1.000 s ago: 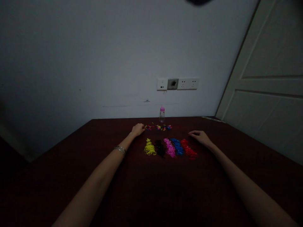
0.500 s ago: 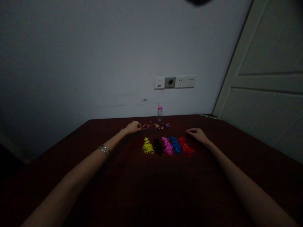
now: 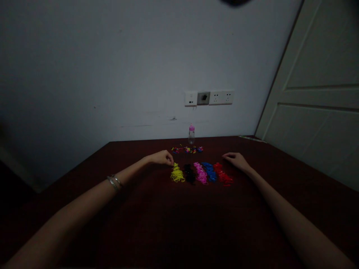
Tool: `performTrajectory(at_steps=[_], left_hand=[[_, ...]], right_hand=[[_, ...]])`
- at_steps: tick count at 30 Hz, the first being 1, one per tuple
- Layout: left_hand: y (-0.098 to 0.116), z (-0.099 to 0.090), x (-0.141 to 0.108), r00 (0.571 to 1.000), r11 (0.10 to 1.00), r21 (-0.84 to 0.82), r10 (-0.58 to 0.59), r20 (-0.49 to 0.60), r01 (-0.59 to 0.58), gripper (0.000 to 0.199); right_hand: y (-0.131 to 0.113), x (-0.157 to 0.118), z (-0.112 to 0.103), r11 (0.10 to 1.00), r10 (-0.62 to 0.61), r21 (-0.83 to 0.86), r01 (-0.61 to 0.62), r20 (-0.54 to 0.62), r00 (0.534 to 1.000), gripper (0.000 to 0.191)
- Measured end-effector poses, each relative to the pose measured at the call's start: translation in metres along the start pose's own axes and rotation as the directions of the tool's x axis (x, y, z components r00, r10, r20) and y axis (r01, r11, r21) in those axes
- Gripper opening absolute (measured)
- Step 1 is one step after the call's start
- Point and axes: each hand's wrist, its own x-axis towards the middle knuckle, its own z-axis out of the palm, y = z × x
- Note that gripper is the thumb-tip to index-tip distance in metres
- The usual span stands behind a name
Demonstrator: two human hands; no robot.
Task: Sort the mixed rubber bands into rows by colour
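My left hand (image 3: 163, 157), with bracelets on the wrist, is closed in a pinch at the far tip of a pile of yellow rubber bands (image 3: 177, 174). What its fingertips hold is too small to make out. To the right of the yellow pile lie black bands (image 3: 189, 174), pink bands (image 3: 201, 173), blue bands (image 3: 209, 172) and red bands (image 3: 222, 174). Beyond them is a strip of mixed-colour bands (image 3: 187, 149). My right hand (image 3: 237, 160) rests on the table beyond the red pile, fingers loosely stretched out and holding nothing visible.
A clear bottle with a pink top (image 3: 191, 135) stands near the back edge of the dark red table (image 3: 168, 216). Behind it is a wall with sockets (image 3: 221, 97). A thin flat strip (image 3: 252, 139) lies at the back right, near a pale door (image 3: 314, 89).
My left hand has moved from the left end of the mixed bands towards me, to the yellow pile. My right hand stays in place. The view has shifted slightly.
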Motion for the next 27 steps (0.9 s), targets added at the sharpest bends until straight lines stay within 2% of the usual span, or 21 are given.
performTrajectory(at_steps=[3, 6, 9, 12, 15, 18, 23, 27], left_hand=[[-0.014, -0.003, 0.008, 0.994, 0.996, -0.08, -0.055, -0.099, 0.047, 0.016], [-0.036, -0.007, 0.019, 0.948, 0.984, -0.163, -0.117, -0.296, 0.07, 0.025], [-0.057, -0.007, 0.029, 0.843, 0.969, -0.228, -0.202, -0.499, 0.097, 0.033], [-0.07, -0.002, 0.035, 0.733, 0.95, -0.29, -0.279, -0.621, 0.116, 0.035], [-0.077, 0.005, 0.036, 0.674, 0.953, -0.282, -0.28, -0.683, 0.11, 0.035], [-0.08, 0.009, 0.035, 0.662, 0.959, -0.263, -0.264, -0.702, 0.103, 0.037], [-0.08, 0.01, 0.032, 0.682, 0.963, -0.259, -0.24, -0.691, 0.076, 0.039], [-0.08, 0.011, 0.032, 0.665, 0.959, -0.277, -0.243, -0.706, 0.056, 0.039]], right_hand=[[0.0, 0.0, 0.0, 1.0, -0.001, 0.004, 0.001, -0.002, 1.0, 0.026], [-0.001, 0.0, 0.001, 1.0, -0.003, 0.002, 0.003, 0.002, 1.0, 0.026], [-0.001, 0.0, 0.001, 1.0, -0.005, -0.013, 0.005, -0.006, 1.0, 0.026], [-0.001, -0.001, 0.002, 1.0, -0.015, -0.026, 0.015, -0.006, 1.0, 0.026], [-0.002, -0.001, 0.002, 0.999, -0.016, -0.028, 0.015, -0.012, 1.0, 0.025], [-0.003, -0.001, 0.002, 0.999, -0.023, -0.038, 0.022, -0.015, 1.0, 0.025], [-0.01, 0.0, 0.002, 0.995, -0.026, -0.095, 0.028, 0.021, 0.999, 0.025], [-0.023, 0.007, 0.009, 0.984, -0.097, -0.141, 0.106, 0.067, 0.993, 0.03]])
